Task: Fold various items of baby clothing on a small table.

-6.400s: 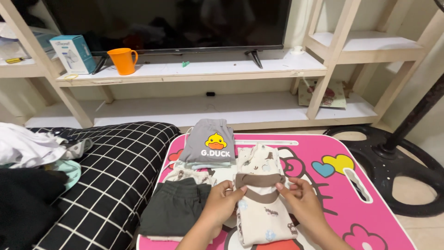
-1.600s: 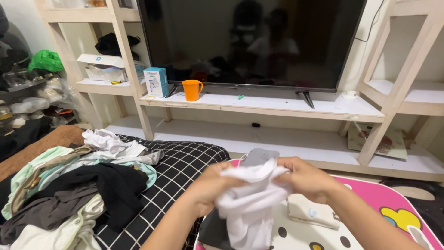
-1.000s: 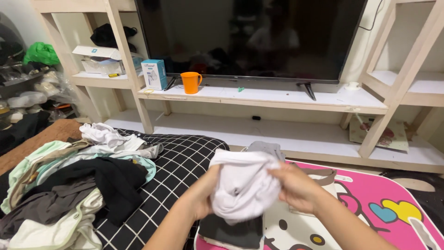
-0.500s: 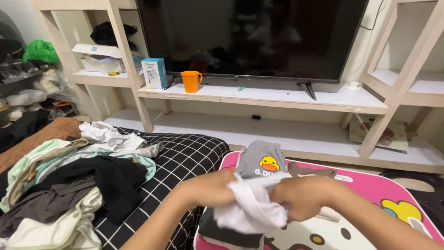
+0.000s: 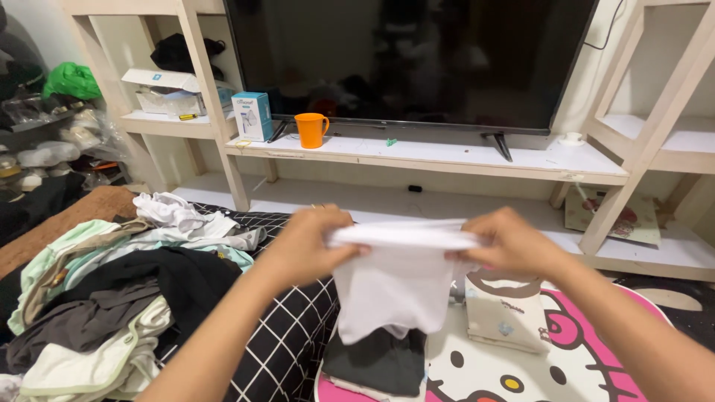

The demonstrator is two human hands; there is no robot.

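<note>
I hold a small white garment [image 5: 395, 286] stretched between both hands at chest height. My left hand [image 5: 307, 244] pinches its left top edge and my right hand [image 5: 514, 244] pinches its right top edge. The cloth hangs down over a folded dark garment [image 5: 376, 362] that lies on the pink cartoon-print table [image 5: 633, 313]. A folded cream patterned garment [image 5: 503, 313] lies on the table just right of the hanging cloth.
A heap of unfolded clothes [image 5: 119, 290] lies at left on a black-and-white checked blanket [image 5: 287, 335]. Behind stands a wooden shelf unit [image 5: 417, 152] with a large dark television [image 5: 417, 59], an orange cup [image 5: 310, 129] and a small blue box [image 5: 252, 115].
The white garment was bunched low between my hands half a second ago. Now it is raised and pulled out flat, hiding the grey folded garment behind it.
</note>
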